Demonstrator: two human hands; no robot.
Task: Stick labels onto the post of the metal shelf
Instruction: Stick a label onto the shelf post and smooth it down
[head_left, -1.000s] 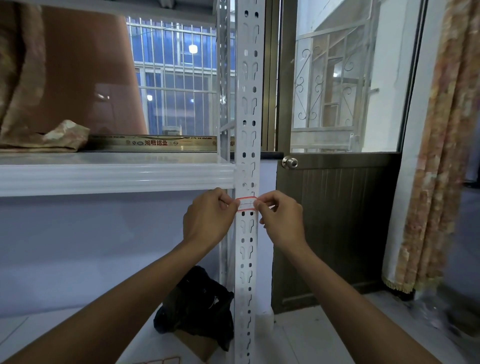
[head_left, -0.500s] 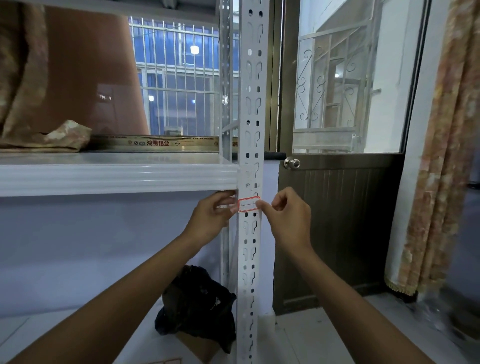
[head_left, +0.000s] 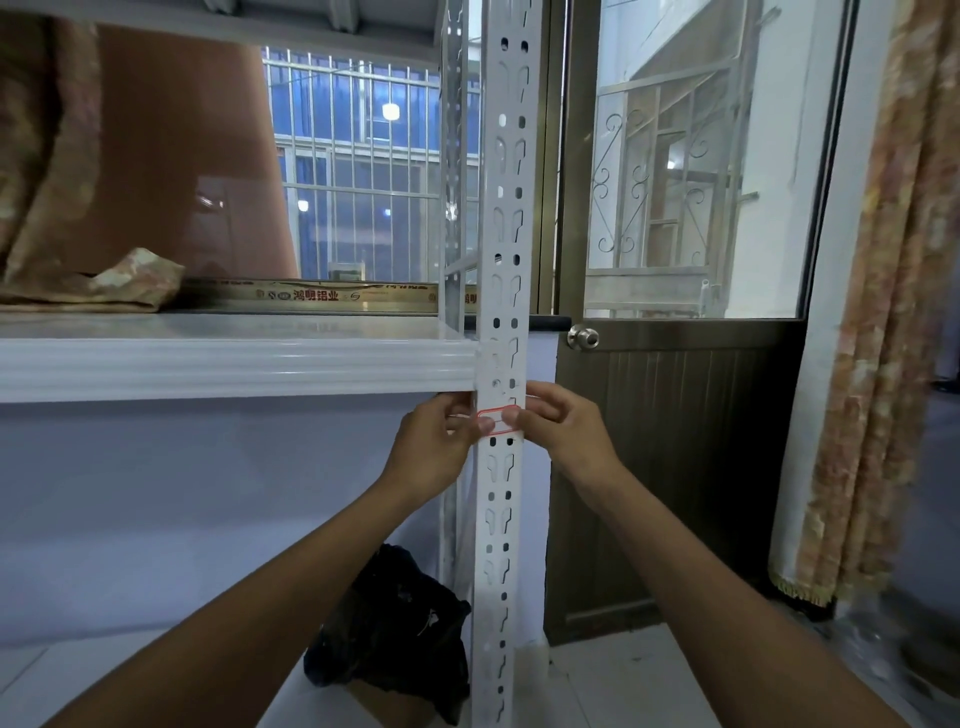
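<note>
The white perforated metal post of the shelf stands upright in the middle of the view. A small white label with a red border lies across its front face, just below the shelf board. My left hand is at the post's left edge, its thumb pressing the label's left end. My right hand is at the right edge, its thumb on the label's right end and its fingers curled beside the post. Both thumbs cover part of the label.
A black bag lies on a cardboard box on the floor by the post's foot. Right of the post is a brown door with a round knob, then a patterned curtain. Folded cloth sits on the shelf.
Both hands brought the label onto the post's front face and a little higher, closer under the shelf board. The thumbs now press on its ends.
</note>
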